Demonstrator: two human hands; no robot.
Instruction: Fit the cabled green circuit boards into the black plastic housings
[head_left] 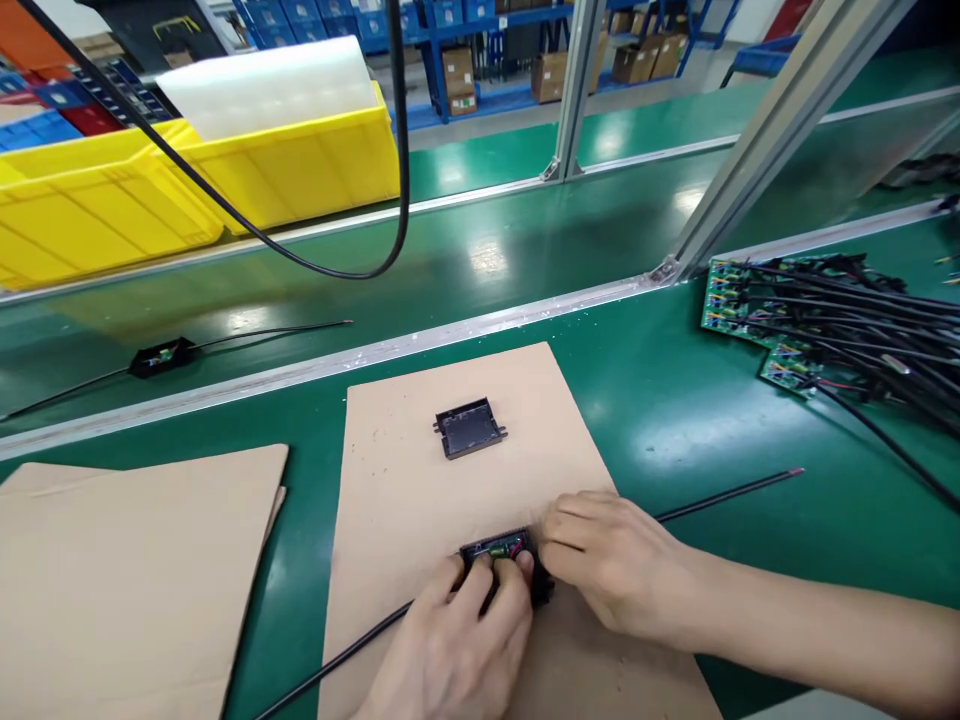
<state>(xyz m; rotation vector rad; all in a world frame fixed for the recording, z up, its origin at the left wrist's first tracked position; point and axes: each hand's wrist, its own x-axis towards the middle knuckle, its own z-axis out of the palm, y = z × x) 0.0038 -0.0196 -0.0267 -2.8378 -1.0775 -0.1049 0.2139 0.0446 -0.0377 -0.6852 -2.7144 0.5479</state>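
A small black plastic case [541, 580] lies on the cardboard sheet in front of me, with a green circuit board [498, 551] partly visible inside. My left hand [465, 635] is closed over the case, its fingertips pressing at the board and near edge. At the case's right end, my right hand [619, 560] has its fingers curled in a pinch around the black cable [727, 494], which comes out behind the hand to a reddish tip. Another black cable [360, 642] leaves the left side, passing beside my left hand. Fingers hide much of the case.
An empty black case [471, 428] sits farther up the cardboard sheet [405, 500]. Stacked cardboard [142, 580] is at left. Circuit boards with cables [795, 310] are piled at right. A wired case [163, 357] lies beyond the metal rail; yellow bins [300, 165] stand behind. A black cable [401, 130] hangs overhead.
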